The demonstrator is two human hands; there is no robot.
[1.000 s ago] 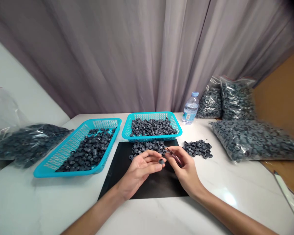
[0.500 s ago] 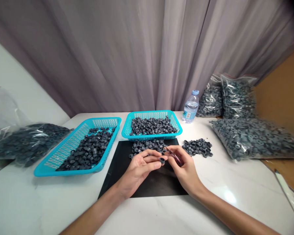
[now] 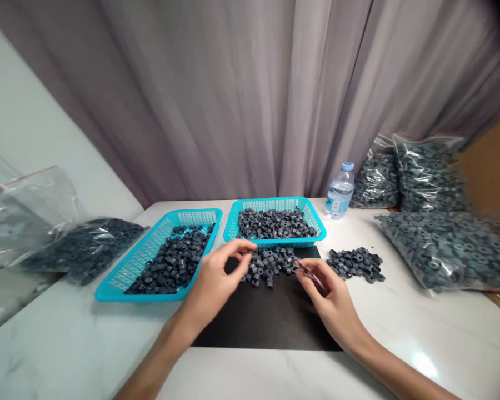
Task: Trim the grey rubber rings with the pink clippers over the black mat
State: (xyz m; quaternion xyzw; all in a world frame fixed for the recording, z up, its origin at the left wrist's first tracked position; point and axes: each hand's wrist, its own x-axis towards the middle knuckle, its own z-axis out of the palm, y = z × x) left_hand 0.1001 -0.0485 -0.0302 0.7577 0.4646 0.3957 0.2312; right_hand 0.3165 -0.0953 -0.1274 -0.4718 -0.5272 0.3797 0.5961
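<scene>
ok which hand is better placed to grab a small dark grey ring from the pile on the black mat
Probably the left hand: its fingertips are beside the pile, while the right hand grips a dark reddish tool.

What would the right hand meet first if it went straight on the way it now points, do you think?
The right hand would probably meet the pile of dark rings on the black mat first, though depth is unclear.
</scene>
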